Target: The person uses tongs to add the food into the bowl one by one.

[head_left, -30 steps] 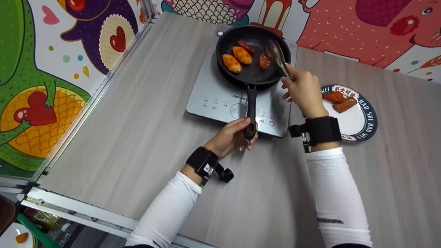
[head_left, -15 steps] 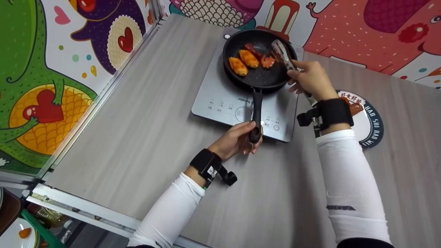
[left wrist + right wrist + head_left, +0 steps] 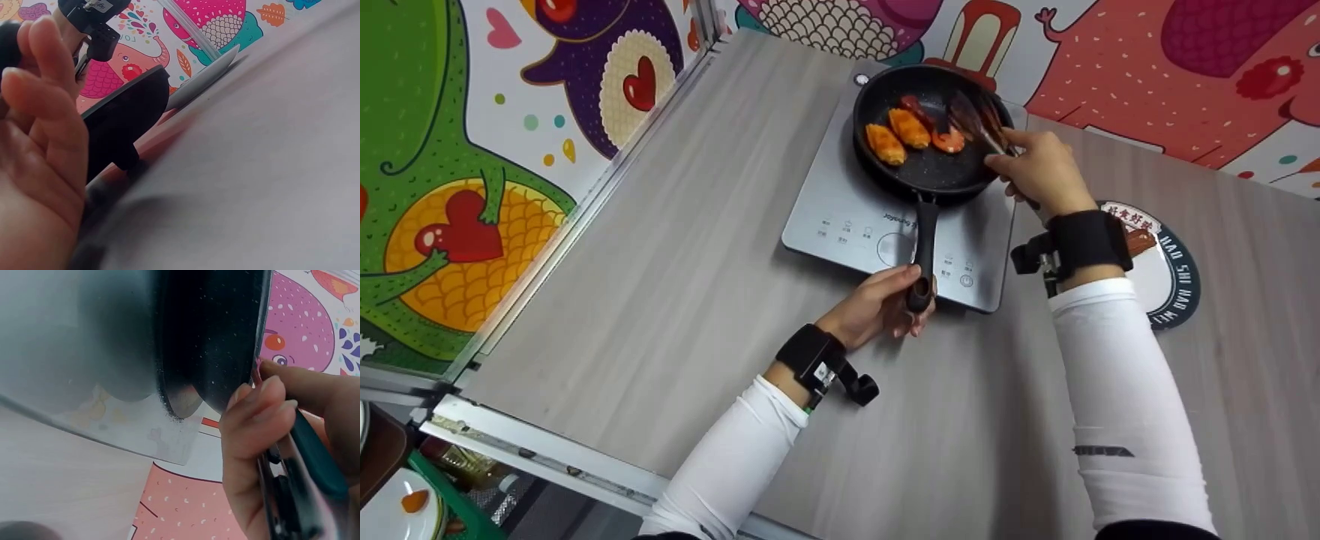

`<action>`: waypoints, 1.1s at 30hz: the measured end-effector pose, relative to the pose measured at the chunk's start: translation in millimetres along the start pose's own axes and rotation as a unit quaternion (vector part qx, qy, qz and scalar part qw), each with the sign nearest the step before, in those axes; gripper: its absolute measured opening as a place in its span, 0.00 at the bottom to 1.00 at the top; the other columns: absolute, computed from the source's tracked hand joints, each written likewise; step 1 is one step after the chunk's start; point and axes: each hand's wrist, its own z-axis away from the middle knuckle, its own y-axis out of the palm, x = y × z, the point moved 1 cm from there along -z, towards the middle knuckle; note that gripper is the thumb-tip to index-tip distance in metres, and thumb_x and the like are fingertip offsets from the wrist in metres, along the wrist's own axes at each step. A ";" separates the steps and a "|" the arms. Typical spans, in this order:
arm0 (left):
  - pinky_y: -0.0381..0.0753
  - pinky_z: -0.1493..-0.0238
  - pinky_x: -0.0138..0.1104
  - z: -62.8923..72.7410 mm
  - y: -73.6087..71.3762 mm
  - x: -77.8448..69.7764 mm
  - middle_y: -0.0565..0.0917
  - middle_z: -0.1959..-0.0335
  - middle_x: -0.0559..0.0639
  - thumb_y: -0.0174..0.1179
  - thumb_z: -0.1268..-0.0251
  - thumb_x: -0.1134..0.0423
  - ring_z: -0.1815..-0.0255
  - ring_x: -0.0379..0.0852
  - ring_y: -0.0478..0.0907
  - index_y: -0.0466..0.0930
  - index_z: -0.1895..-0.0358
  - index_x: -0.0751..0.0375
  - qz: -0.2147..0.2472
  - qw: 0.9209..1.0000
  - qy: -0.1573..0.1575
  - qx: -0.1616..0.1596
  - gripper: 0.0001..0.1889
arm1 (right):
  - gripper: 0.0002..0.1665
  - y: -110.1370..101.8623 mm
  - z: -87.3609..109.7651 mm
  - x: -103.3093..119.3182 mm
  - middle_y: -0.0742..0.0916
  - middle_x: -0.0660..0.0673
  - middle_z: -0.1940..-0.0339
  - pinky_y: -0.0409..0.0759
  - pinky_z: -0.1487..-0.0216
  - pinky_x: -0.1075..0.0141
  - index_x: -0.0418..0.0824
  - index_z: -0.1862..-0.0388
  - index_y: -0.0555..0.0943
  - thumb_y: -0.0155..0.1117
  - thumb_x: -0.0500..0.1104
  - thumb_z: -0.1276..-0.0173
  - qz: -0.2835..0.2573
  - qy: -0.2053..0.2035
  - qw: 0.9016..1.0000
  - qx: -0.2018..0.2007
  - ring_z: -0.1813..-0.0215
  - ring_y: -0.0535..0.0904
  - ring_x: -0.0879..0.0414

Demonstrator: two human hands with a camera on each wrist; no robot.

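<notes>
My left hand (image 3: 877, 304) grips the end of the black frying pan's handle (image 3: 928, 232). The frying pan (image 3: 945, 178) sits on a silver induction cooker (image 3: 840, 217). Two orange-yellow pieces like chicken wings (image 3: 886, 145), a shrimp (image 3: 948, 140) and a dark red piece (image 3: 913, 107) lie in it. My right hand (image 3: 1046, 169) holds metal tongs (image 3: 971, 120) over the pan's right side, tips close beside the shrimp. In the right wrist view, fingers wrap the tongs' green-edged handle (image 3: 318, 461). In the left wrist view, my left hand (image 3: 45, 140) is beside the cooker's dark underside (image 3: 124, 112).
A round plate (image 3: 1166, 277) with reddish-brown food (image 3: 1140, 240) stands right of the cooker, partly behind the right wrist. A cartoon-printed wall (image 3: 1110, 82) borders the wooden table (image 3: 675, 300) at back and left. Below the left table edge sits a white plate (image 3: 390, 510).
The tongs have turned and shifted over the pan's right side. The shrimp lies slightly nearer the orange-yellow pieces. My left hand keeps its grip on the handle; the head view has shifted a little.
</notes>
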 end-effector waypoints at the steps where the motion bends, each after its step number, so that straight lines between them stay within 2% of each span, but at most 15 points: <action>1: 0.60 0.88 0.31 0.1 0.0 0.1 0.75 0.77 0.52 0.46 0.36 0.46 0.82 0.44 0.73 0.70 0.64 0.62 0.001 1.000 0.000 -0.002 0.20 | 0.34 1.1 1.1 -0.5 0.78 0.48 0.79 0.73 0.83 0.70 0.48 0.32 0.58 0.56 0.50 0.36 0.012 -0.001 1.000 -0.004 0.84 0.74 0.61; 4: 0.60 0.88 0.31 0.7 -0.5 -0.1 0.75 0.77 0.52 0.46 0.37 0.44 0.82 0.44 0.73 0.70 0.64 0.62 0.006 1.000 -0.004 -0.009 0.21 | 0.37 4.7 3.1 -1.2 0.81 0.44 0.66 0.72 0.83 0.70 0.51 0.32 0.56 0.57 0.53 0.38 0.027 0.004 1.000 -0.013 0.83 0.74 0.61; 7: 0.61 0.87 0.31 0.8 -1.4 -0.6 0.76 0.77 0.52 0.47 0.38 0.44 0.81 0.44 0.73 0.70 0.63 0.61 0.006 1.000 -0.009 -0.013 0.21 | 0.38 9.1 5.1 -1.9 0.77 0.39 0.53 0.72 0.83 0.70 0.55 0.32 0.55 0.57 0.56 0.39 0.017 0.010 0.999 -0.034 0.83 0.74 0.60; 8: 0.61 0.87 0.31 0.8 -1.6 -0.5 0.76 0.77 0.52 0.47 0.38 0.44 0.81 0.44 0.73 0.70 0.63 0.61 0.008 1.000 -0.011 -0.015 0.21 | 0.39 11.2 6.2 -2.9 0.76 0.39 0.51 0.72 0.83 0.70 0.56 0.32 0.55 0.57 0.56 0.40 0.011 0.011 0.999 -0.042 0.83 0.74 0.59; 9: 0.61 0.86 0.31 0.8 -1.7 -0.5 0.76 0.77 0.52 0.48 0.38 0.44 0.81 0.44 0.73 0.70 0.63 0.61 0.007 1.000 -0.013 -0.015 0.21 | 0.39 13.3 7.6 -4.5 0.77 0.38 0.52 0.73 0.83 0.70 0.58 0.32 0.54 0.57 0.58 0.40 0.009 0.010 0.999 -0.051 0.83 0.74 0.58; 14: 0.62 0.86 0.31 0.5 -1.7 1.1 0.76 0.76 0.52 0.47 0.37 0.45 0.81 0.44 0.73 0.71 0.61 0.61 0.011 1.000 -0.011 -0.008 0.20 | 0.39 22.8 19.8 -16.0 0.81 0.39 0.69 0.74 0.85 0.66 0.64 0.32 0.51 0.52 0.66 0.41 0.014 -0.006 0.996 -0.088 0.81 0.77 0.48; 18: 0.61 0.87 0.31 2.0 -2.3 -0.9 0.76 0.76 0.52 0.47 0.37 0.45 0.81 0.44 0.73 0.71 0.60 0.62 0.016 1.000 -0.005 -0.004 0.20 | 0.40 29.8 29.4 -22.1 0.83 0.42 0.74 0.74 0.86 0.62 0.67 0.32 0.49 0.46 0.71 0.43 0.039 -0.018 0.993 -0.110 0.81 0.79 0.46; 20: 0.60 0.87 0.31 1.0 -2.3 -1.1 0.76 0.77 0.52 0.47 0.37 0.45 0.81 0.44 0.73 0.71 0.60 0.62 0.017 1.000 -0.002 -0.004 0.21 | 0.41 32.9 35.0 -26.7 0.83 0.43 0.76 0.74 0.82 0.58 0.65 0.32 0.48 0.44 0.72 0.43 0.062 -0.023 0.990 -0.126 0.82 0.79 0.46; 25: 0.59 0.87 0.32 1.1 -3.8 -2.3 0.76 0.77 0.53 0.47 0.37 0.45 0.81 0.44 0.73 0.71 0.60 0.63 0.016 1.000 -0.002 -0.004 0.21 | 0.41 43.5 46.7 -35.8 0.82 0.38 0.77 0.71 0.69 0.51 0.62 0.31 0.48 0.42 0.71 0.41 0.112 -0.031 0.978 -0.171 0.71 0.78 0.40; 27: 0.59 0.87 0.32 1.4 -3.7 -2.1 0.76 0.77 0.53 0.47 0.37 0.46 0.81 0.44 0.73 0.70 0.60 0.63 0.018 1.000 -0.003 -0.002 0.21 | 0.40 46.8 50.9 -39.2 0.80 0.36 0.80 0.70 0.70 0.48 0.63 0.31 0.48 0.42 0.71 0.40 0.124 -0.036 0.974 -0.188 0.70 0.77 0.38; 30: 0.59 0.88 0.32 1.6 -3.0 -1.6 0.75 0.77 0.53 0.46 0.36 0.46 0.81 0.45 0.73 0.70 0.60 0.64 0.021 1.000 -0.003 0.000 0.21 | 0.39 51.2 57.0 -44.7 0.75 0.39 0.87 0.68 0.76 0.51 0.64 0.31 0.49 0.42 0.70 0.40 0.133 -0.046 0.967 -0.211 0.76 0.75 0.40; 33: 0.59 0.88 0.32 1.3 -2.8 -0.3 0.75 0.78 0.53 0.46 0.36 0.47 0.81 0.45 0.73 0.70 0.60 0.63 0.022 1.000 -0.002 -0.001 0.20 | 0.38 54.8 63.7 -49.4 0.72 0.42 0.90 0.66 0.80 0.54 0.64 0.31 0.49 0.43 0.69 0.39 0.137 -0.056 0.962 -0.228 0.82 0.72 0.43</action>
